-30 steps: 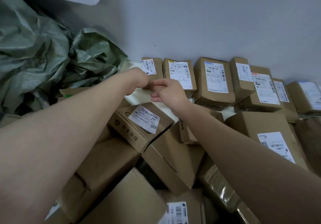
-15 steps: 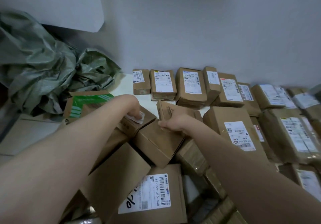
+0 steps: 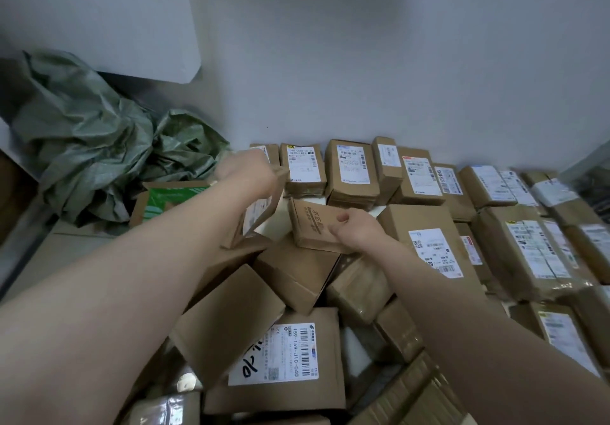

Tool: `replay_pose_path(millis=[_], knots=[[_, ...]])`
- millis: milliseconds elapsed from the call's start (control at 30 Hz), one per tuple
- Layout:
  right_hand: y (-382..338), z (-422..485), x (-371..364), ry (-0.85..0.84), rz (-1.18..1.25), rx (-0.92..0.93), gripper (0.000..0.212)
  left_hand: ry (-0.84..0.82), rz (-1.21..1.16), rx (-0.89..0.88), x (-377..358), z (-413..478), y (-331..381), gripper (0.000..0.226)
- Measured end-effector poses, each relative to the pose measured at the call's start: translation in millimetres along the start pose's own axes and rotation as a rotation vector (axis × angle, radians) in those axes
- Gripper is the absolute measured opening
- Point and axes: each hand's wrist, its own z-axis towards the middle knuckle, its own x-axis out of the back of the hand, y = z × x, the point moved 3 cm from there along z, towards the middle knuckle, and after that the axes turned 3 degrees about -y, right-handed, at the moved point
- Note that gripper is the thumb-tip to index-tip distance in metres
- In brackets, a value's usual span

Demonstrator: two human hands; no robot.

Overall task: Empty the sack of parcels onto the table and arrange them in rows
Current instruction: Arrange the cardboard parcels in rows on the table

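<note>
Left grip clutching tilted labelled box, right grip clasping printed box beside it

1 head-worn view — forward and down, close over parcels; wall behind

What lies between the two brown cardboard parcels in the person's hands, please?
Head view: a bare wedge of white table top shows between the left hand's labelled cardboard parcel and the right hand's printed cardboard parcel.
</note>
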Motion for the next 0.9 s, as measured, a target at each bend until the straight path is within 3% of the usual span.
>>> replay_pose_path(millis=[133, 267, 433, 567, 633, 767, 800, 900], knots=[[19, -11, -9, -0.143, -0.067, -0.027, 0.07, -0.059, 0.001, -0.1, -12, -20, 16, 0.036], [18, -19, -21, -0.149, -0.1, 0.026, 0.072, -0.147, 0.104, -0.145, -35, -29, 15, 0.051], [6, -32, -37, -0.227, -0.014, 0.06, 0.076, -0.124, 0.15, -0.131, -33, -27, 12, 0.046], [2, -31, -48, -0.227, -0.139, 0.04, 0.077, -0.101, 0.087, -0.106, -25, -29, 8, 0.044], [-2, -30, -41, -0.231, -0.223, 0.014, 0.068, -0.078, 0.022, -0.08, -26, -27, 1, 0.05], [-3, -6, -38, -0.137, -0.39, 0.007, 0.024, -0.045, -0.099, -0.043, -37, -23, -11, 0.056], [-3, 2, -42, -0.095, -0.411, 0.0, 0.026, -0.033, -0.111, -0.046, -39, -23, -12, 0.054], [-3, 24, -53, -0.012, -0.469, -0.046, 0.07, 0.01, -0.123, -0.048, -45, -18, -16, 0.05]])
